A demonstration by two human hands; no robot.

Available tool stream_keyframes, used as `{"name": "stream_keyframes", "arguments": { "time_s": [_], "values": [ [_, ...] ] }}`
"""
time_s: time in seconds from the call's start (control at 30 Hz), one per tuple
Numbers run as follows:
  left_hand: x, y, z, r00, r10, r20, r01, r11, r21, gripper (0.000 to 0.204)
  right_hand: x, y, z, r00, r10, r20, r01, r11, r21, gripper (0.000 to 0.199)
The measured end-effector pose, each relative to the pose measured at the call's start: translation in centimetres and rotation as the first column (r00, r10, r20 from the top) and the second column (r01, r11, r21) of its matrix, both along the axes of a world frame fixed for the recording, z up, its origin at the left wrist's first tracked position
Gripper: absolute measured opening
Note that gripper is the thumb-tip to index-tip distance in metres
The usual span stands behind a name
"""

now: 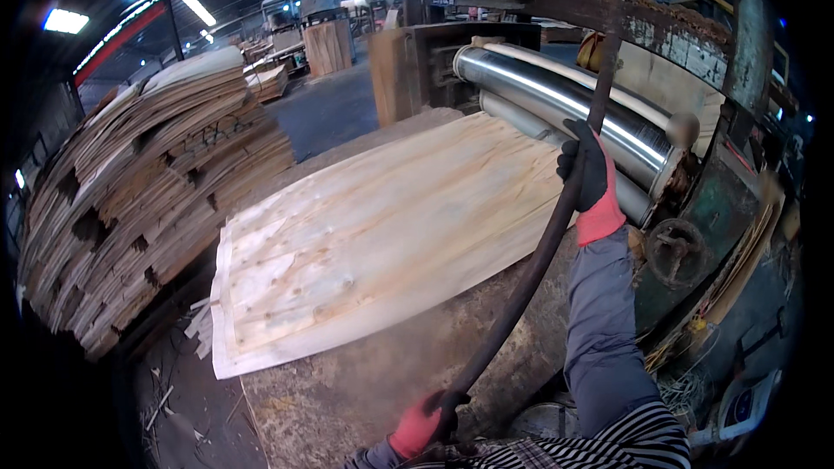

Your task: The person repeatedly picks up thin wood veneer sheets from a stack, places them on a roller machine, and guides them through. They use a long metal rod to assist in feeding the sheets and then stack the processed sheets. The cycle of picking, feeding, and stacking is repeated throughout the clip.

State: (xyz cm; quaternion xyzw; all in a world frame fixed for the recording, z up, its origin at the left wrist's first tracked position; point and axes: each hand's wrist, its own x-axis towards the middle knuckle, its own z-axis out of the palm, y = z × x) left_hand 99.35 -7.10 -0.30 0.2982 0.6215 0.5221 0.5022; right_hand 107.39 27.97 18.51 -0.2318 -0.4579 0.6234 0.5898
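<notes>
A long, dark, thin pole [539, 269] slants from low in front of me up past the top edge; it looks curved, and I cannot tell whether it is stiff or a hose. My left hand [426, 426], in a red and black glove, is closed round its lower end. Higher up, my right hand [593, 175] grips the same pole, with the arm stretched forward in a grey sleeve. Beyond the pole, pale wood veneer sheets [373, 234] lie flat on a worn table [347, 408]. Their far right end lies beside shiny metal rollers [573, 113], close to my right hand.
On the left rises a tall, uneven stack of veneer [165, 182]. A green machine side with a handwheel [679, 252] stands to my right, near a white bucket [747, 408]. Overhead runs a rusty beam [556, 9]. Wood scraps [161, 408] litter the floor at lower left.
</notes>
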Motion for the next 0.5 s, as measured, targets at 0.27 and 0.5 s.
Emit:
{"name": "stream_keyframes", "arguments": {
  "time_s": [0.27, 0.5],
  "values": [
    [1.4, 0.4, -1.8, 0.977, -0.21, -0.032, 0.21, 0.978, -0.003, 0.039, 3.6, 1.2, 2.0, 0.955, -0.276, 0.112, 0.253, 0.95, 0.181, 0.031],
    [2.9, -2.3, 2.6, 0.98, -0.124, -0.157, 0.132, 0.99, 0.048, 0.041, 5.0, 8.8, 1.2, 0.84, -0.389, 0.377, 0.298, 0.913, 0.279, 0.042]
  ]
}}
